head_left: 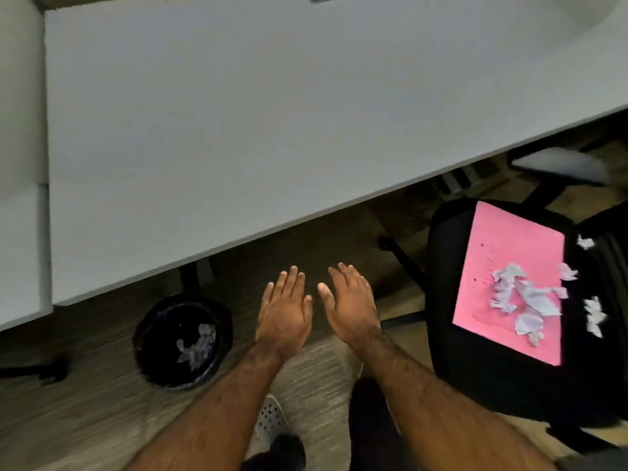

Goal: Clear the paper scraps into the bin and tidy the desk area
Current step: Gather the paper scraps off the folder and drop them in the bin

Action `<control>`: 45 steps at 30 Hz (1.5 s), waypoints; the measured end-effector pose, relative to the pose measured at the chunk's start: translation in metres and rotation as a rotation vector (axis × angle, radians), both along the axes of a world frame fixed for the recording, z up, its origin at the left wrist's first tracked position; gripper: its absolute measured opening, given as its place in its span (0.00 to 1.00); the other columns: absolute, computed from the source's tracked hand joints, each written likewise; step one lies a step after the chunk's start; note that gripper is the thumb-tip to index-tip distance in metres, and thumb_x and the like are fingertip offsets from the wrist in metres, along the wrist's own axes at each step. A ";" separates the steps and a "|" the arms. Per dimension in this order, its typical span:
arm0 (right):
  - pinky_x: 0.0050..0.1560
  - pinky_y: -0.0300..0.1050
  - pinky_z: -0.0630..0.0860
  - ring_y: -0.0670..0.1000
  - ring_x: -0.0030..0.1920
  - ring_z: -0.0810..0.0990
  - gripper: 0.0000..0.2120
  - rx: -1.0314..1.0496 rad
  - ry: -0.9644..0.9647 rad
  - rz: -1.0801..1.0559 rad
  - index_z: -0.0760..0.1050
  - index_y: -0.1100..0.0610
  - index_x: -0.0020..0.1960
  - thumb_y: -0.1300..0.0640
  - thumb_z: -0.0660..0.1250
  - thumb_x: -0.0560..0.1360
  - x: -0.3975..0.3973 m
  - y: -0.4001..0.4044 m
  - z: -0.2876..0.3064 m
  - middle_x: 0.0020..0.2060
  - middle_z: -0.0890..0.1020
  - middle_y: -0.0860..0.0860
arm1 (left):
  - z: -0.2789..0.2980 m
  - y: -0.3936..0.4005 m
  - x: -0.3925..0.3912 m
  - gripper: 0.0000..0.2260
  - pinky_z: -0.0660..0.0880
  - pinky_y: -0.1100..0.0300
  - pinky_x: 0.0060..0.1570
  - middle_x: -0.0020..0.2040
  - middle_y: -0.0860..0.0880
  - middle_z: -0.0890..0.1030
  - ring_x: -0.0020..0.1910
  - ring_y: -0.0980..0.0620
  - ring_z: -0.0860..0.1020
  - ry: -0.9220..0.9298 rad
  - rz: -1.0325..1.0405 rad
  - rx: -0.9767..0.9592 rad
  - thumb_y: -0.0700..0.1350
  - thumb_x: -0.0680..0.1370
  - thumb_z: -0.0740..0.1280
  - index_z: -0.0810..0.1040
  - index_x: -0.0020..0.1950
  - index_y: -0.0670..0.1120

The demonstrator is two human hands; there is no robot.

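My left hand (284,309) and my right hand (350,304) hover side by side, palms down, fingers spread and holding nothing, in front of the desk's near edge. A round black bin (153,338) stands on the floor to the left of my hands, with crumpled white paper (198,345) inside it. To the right, a pink sheet (506,239) lies on a black chair seat (452,283). Several crumpled white paper scraps (525,295) rest on the pink sheet. More white scraps (594,316) lie on the seat beside its right edge.
The white desk top (210,130) fills the upper view, its near edge running diagonally. A second white surface (20,164) adjoins it on the left. Black chair legs (401,260) and desk supports stand on the wood-look floor. My shoe (270,419) shows below.
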State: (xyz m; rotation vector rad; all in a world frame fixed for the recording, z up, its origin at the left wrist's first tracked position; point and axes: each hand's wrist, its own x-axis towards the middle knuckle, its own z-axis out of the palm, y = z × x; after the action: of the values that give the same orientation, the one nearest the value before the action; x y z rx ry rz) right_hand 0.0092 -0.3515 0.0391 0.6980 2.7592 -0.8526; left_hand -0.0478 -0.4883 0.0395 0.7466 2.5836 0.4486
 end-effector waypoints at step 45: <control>0.29 0.47 0.74 0.58 0.40 0.77 0.13 0.623 0.165 -0.303 0.80 0.54 0.49 0.46 0.64 0.74 0.243 0.382 -0.151 0.48 0.82 0.57 | -0.143 0.470 0.116 0.10 0.72 0.50 0.33 0.46 0.41 0.78 0.40 0.41 0.72 0.360 -1.138 0.366 0.48 0.76 0.63 0.76 0.46 0.42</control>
State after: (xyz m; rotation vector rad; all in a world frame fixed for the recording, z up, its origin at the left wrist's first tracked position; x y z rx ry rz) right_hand 0.2518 0.0306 -0.1116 1.2154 3.1314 -0.0580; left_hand 0.0683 -0.0183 -0.1039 2.3556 1.8770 0.4090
